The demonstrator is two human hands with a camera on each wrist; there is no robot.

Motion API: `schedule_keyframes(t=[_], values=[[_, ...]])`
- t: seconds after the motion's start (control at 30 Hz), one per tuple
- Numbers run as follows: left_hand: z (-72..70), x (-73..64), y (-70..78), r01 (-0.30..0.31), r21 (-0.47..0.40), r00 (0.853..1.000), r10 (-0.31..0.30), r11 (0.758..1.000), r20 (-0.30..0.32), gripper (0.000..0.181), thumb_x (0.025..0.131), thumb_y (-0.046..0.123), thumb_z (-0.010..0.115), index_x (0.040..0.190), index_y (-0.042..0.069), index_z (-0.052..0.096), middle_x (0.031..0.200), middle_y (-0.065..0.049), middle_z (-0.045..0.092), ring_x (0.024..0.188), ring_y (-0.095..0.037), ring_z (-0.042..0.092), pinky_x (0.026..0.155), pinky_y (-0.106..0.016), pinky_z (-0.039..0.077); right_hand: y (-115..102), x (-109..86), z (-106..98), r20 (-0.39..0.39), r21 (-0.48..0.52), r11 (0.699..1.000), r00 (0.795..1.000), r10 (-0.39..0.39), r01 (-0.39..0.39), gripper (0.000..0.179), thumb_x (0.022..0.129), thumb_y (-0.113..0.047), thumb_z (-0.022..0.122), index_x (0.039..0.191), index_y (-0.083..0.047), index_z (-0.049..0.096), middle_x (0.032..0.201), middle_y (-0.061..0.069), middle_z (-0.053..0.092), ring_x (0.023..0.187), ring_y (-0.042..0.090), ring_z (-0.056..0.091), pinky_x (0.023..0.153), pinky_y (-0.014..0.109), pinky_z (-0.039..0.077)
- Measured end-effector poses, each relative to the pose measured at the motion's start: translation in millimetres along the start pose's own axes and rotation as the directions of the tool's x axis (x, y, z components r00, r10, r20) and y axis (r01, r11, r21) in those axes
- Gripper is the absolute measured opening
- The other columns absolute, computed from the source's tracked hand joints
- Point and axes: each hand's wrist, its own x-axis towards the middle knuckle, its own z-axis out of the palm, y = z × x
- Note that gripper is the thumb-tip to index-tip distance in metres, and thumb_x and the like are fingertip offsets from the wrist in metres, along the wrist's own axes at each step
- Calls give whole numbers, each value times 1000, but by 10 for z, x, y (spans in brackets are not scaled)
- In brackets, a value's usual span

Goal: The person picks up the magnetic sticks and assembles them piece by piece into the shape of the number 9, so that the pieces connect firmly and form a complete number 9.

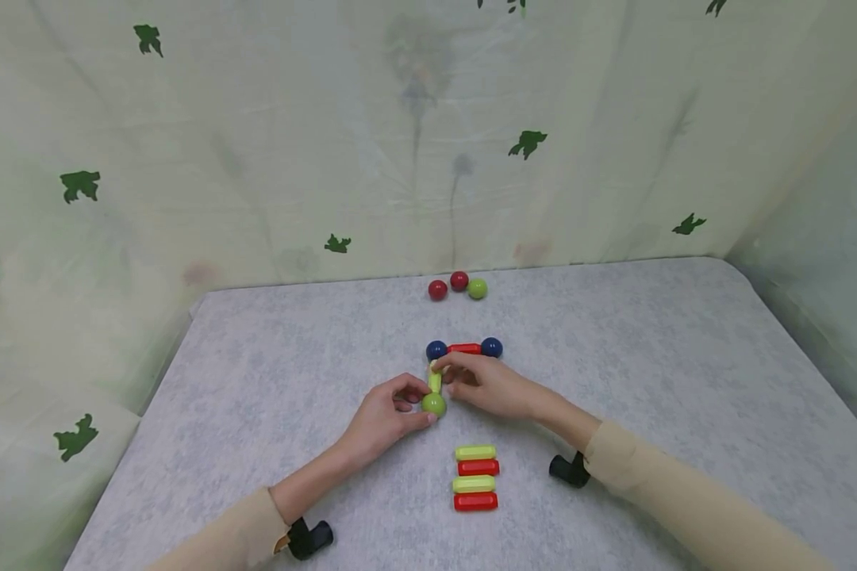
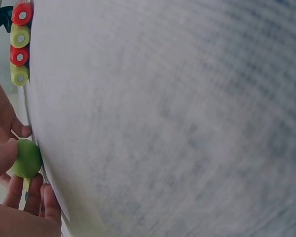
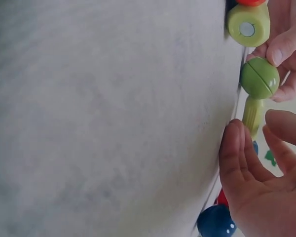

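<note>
On the table (image 1: 614,333), your right hand (image 1: 493,386) sits half open by the yellow rod (image 1: 436,383); your left hand (image 1: 382,412) pinches the green ball (image 1: 433,405) at its near end. Likely light, stiff (glossy ball, probably slippery); rod best held mid-length.

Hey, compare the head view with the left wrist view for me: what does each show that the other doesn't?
Only the head view: two red balls, the far green ball beside them, and the red rod between two blue balls.

Only the left wrist view: pale round discs on the ends of four stacked-looking rods.

Both: those four rods, the left hand pinching a green ball, and the right hand.
</note>
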Motion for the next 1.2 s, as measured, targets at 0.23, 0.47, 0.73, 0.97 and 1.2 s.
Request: schedule_keyframes(t=[0.23, 0.47, 0.73, 0.97, 1.2], values=[[5, -13, 0, 4, -2, 1000, -4, 1000, 4, 26, 82, 14, 80, 105, 17, 67, 98, 3, 64, 94, -16, 58, 84, -35, 48, -33, -198, -65, 12, -48, 998, 1000, 27, -26, 25, 97, -10, 62, 122, -11, 63, 114, 0, 64, 97, 14, 58, 87, 33, 49], [4, -20, 1, -10, 6, 1000, 10, 1000, 1, 26, 82, 14, 80, 105, 16, 67, 98, 3, 64, 94, -16, 58, 84, -34, 48, -60, -425, -92, 87, -70, 997, 995, 50, -44, 24, 97, -13, 62, 121, -13, 64, 111, -4, 64, 94, 13, 57, 82, 33, 49], [2, -19, -1, -1, 6, 1000, 1, 1000, 1, 26, 83, 14, 80, 105, 17, 67, 99, 4, 64, 96, -16, 58, 85, -35, 47, -97, -601, -61, 140, -72, 994, 986, 92, -83, 25, 97, -18, 64, 122, -17, 64, 105, -11, 63, 91, 11, 57, 79, 29, 49], [10, -19, -4, 5, 9, 1000, -4, 1000, -3, 25, 83, 14, 80, 105, 15, 67, 99, 2, 64, 96, -18, 59, 85, -36, 47, -93, -688, -3, 171, -43, 996, 982, 78, -72, 24, 95, -20, 68, 119, -19, 66, 101, -12, 63, 84, 12, 58, 76, 28, 50], [4, -14, 1, 14, 8, 1000, -14, 1000, -6, 26, 82, 14, 80, 104, 14, 67, 98, 1, 64, 95, -18, 59, 85, -37, 47, -65, -659, 40, 172, -63, 996, 983, 71, -61, 22, 93, -18, 70, 114, -21, 68, 102, -15, 64, 87, 8, 57, 78, 27, 49]])
